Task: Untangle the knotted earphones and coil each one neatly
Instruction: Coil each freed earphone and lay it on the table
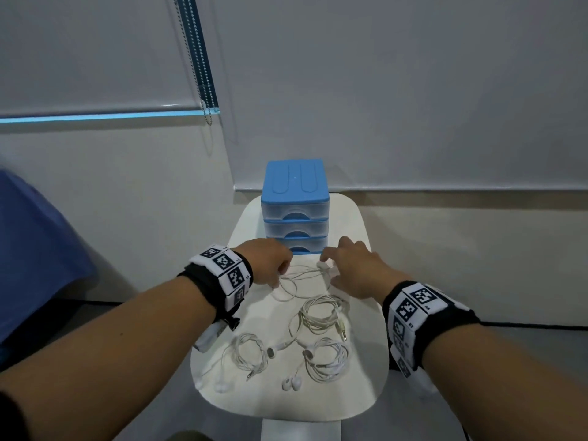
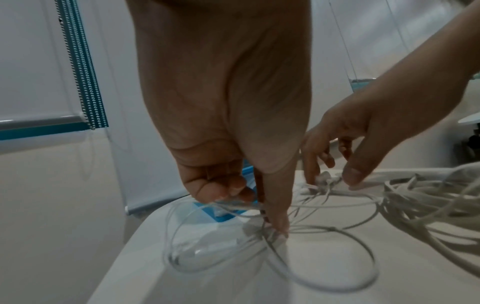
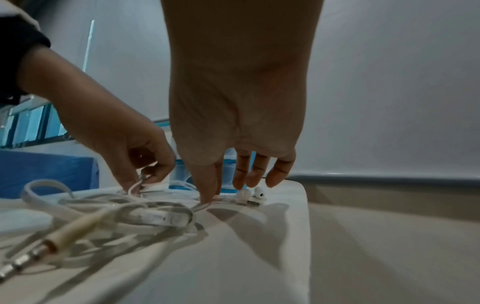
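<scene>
left hand [image 1: 269, 262]: fingers pinch earphone cable [image 1: 297, 283] | right hand [image 1: 356, 265]: fingers relaxed, thumb pressing cable | labels: unreadable

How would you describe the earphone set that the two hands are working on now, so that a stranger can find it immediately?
Start at the blue drawer unit at the far end of the white table. Directly in front of it lies a white earphone set, between the left hand and the right hand. Unlike the three bundled sets nearer the person, its cable lies in wide, loose loops.

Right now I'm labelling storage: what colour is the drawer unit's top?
Blue, clearest in the head view: drawer unit.
</scene>
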`<state>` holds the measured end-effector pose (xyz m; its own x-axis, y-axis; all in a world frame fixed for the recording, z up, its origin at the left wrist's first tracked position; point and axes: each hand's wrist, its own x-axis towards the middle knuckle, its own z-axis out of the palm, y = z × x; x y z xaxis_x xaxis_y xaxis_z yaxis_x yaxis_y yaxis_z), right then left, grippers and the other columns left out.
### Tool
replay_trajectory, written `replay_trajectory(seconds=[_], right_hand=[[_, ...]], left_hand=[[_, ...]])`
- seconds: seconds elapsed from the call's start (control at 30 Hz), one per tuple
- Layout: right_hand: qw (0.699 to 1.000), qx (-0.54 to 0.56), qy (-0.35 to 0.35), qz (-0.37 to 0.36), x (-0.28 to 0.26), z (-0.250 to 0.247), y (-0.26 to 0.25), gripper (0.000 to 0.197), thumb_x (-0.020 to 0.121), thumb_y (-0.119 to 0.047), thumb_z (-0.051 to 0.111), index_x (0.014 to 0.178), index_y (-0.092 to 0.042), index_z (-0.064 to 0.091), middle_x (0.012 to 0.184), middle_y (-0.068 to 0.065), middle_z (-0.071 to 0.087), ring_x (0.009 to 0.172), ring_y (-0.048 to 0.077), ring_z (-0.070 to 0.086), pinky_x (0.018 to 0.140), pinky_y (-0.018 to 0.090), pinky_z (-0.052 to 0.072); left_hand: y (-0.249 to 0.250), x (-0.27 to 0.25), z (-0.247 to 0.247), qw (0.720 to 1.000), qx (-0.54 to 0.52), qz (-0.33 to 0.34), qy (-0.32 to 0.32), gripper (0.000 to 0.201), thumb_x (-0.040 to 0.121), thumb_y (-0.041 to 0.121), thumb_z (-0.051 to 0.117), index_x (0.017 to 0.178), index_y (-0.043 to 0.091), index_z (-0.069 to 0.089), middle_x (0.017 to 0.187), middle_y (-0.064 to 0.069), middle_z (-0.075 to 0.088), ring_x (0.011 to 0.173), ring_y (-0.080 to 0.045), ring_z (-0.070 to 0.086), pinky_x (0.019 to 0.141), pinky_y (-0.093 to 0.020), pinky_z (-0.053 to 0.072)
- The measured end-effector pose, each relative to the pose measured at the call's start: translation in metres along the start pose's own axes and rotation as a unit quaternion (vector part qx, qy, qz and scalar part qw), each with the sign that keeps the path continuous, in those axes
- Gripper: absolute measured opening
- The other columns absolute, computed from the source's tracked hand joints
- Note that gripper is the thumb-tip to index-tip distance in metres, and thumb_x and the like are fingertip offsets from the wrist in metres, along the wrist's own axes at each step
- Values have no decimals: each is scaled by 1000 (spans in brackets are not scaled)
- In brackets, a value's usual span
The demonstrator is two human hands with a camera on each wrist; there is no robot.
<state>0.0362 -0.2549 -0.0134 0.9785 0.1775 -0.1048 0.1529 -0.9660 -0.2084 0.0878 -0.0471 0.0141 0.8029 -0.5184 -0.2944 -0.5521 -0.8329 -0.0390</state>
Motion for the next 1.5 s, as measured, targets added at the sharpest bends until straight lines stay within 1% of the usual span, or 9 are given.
replay_trajectory(seconds=[0.37,0.53,0.67,0.87,1.0,1.1,1.27,1.4,1.5], right_hand=[[993,67,83,45,9,-21,5,16,105,-33,42,102,-25,56,112,0,49,110,27,44,93,45,39],[895,373,245,25,-2,-59,15,13,102,-15,52,90,-12,56,88,4,72,68,9,61,58,23,46],[810,498,309,29,-23,-86,23,17,104,-15,52,87,-15,52,74,5,71,70,18,63,70,35,48],[749,560,336,106,-66,-83,40,17,100,-8,50,84,-13,52,62,6,56,68,25,57,45,24,33],[764,569,266,146,-96,-57,36,10,65,-10,60,70,-5,52,65,11,52,61,22,59,45,20,44],[766,602,147,174,-123,-30,31,4,73,-3,48,71,-2,51,63,15,46,50,26,53,48,26,44],[878,460,-99,86,-167,-16,20,25,81,9,45,70,4,66,65,21,64,59,29,58,60,26,45],[797,595,-75,-64,-190,-52,-5,44,76,-9,43,105,11,69,116,29,70,111,32,66,96,46,39],[734,638,-115,-205,-206,-83,-30,47,80,-17,37,103,7,70,122,31,66,124,39,59,104,48,41]], left_hand=[[-32,-30,-58,974,-120,73,178,18,95,28,72,83,21,61,80,5,64,79,-20,60,78,-37,51],[-34,-63,-101,892,-279,56,350,15,98,28,70,86,19,69,74,1,65,65,-9,52,66,-24,42],[-28,-85,-129,810,-390,49,435,17,102,26,63,90,21,74,68,2,60,59,-6,54,62,-23,46],[0,-129,-157,712,-514,85,472,20,107,22,55,93,16,68,65,4,56,60,-13,57,57,-24,49],[34,-155,-151,671,-574,129,451,23,109,23,49,94,17,65,72,3,55,60,-12,54,58,-25,48],[63,-176,-137,665,-596,171,416,22,110,22,48,94,16,63,69,2,54,56,-13,51,55,-24,45],[105,-197,-109,705,-562,217,374,18,109,17,51,99,8,63,68,-4,52,48,-15,50,50,-24,43],[121,-197,-90,729,-545,206,360,19,107,14,53,96,4,65,64,-6,53,42,-16,52,45,-25,43],[122,-196,-80,744,-536,178,356,19,106,16,56,96,3,67,64,-9,50,41,-16,50,43,-24,41]])
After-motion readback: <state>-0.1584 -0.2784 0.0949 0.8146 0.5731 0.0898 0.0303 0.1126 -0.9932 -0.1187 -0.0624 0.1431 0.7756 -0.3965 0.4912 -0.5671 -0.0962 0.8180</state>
